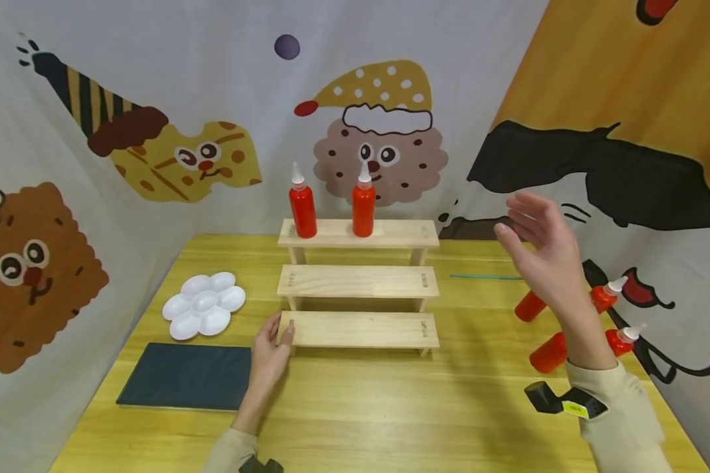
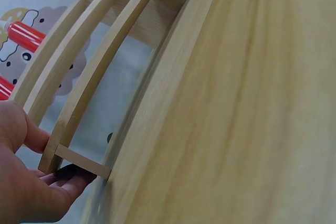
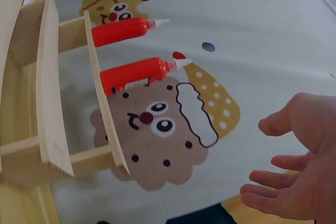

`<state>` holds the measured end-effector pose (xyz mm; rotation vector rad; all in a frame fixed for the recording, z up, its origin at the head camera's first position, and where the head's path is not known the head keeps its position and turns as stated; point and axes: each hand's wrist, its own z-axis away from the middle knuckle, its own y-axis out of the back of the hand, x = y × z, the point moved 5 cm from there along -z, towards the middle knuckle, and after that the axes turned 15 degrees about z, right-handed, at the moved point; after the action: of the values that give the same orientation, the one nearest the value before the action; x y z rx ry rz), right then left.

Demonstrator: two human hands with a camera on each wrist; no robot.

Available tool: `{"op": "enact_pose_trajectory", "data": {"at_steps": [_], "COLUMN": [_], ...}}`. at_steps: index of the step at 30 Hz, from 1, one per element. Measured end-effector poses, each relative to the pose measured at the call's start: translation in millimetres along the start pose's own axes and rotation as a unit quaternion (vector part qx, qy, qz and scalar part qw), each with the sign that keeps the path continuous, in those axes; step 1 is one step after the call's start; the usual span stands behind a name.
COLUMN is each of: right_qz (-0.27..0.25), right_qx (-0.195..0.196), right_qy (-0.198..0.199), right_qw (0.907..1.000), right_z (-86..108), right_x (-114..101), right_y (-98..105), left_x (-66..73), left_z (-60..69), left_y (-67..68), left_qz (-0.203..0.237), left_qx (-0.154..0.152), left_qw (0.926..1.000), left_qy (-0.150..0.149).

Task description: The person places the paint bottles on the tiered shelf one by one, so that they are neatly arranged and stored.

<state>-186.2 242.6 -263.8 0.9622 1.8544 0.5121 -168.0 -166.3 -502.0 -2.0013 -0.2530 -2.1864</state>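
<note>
A three-step wooden display stand [image 1: 357, 328] stands mid-table. My left hand [image 1: 269, 355] grips the left end of its lowest step; in the left wrist view the thumb [image 2: 37, 137] lies on the step and the fingers reach beneath. Two red squeeze bottles [image 1: 304, 211] [image 1: 363, 211] with white nozzles stand upright on the top step, spaced apart. Raised in the air to the right of the stand is my right hand [image 1: 541, 253], holding nothing, its fingers spread from the thumb. In the right wrist view this hand [image 3: 294, 171] is apart from the bottles.
Two more red bottles [image 1: 549, 353] [image 1: 529, 307] lie on the table at right, partly hidden by my right forearm. A thin teal stick [image 1: 485, 276] lies behind them. At left are a white flower-shaped palette [image 1: 204, 303] and a dark rectangular board [image 1: 186, 376]. A cartoon-printed curtain [image 1: 213, 39] hangs behind.
</note>
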Motion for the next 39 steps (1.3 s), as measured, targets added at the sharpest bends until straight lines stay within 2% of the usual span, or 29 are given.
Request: {"op": "enact_pose_trajectory", "data": {"at_steps": [7,13,20,28,39], "right_qz": [0.031,0.038,0.046,0.042,0.037], "right_qx": [0.019,0.035,0.038,0.022,0.015], "right_qy": [-0.056,-0.097,-0.122,-0.171,-0.213], "right_qw": [0.9978,0.9939,0.9908,0.9842,0.9762], "right_z": [14.6,28.2,43.4,60.1,89.2], "right_x": [23,41,59,83,122], "right_y": [17,31,42,43,35], "left_x": [1.7,2.2,3.2,2.0,-0.4], "left_z": [-0.3,-1.0,-0.5,-0.6,-0.3], "left_y": [-0.7,-1.2,-0.2,3.0,1.8], "left_qz": [-0.002,-0.001,-0.006,-0.009,-0.010], "left_qx": [-0.003,-0.004,-0.005,0.005,-0.003], "left_qw": [1.0000,1.0000,1.0000,0.9999,0.9999], "left_qy": [-0.005,-0.004,-0.001,-0.004,-0.010]}}
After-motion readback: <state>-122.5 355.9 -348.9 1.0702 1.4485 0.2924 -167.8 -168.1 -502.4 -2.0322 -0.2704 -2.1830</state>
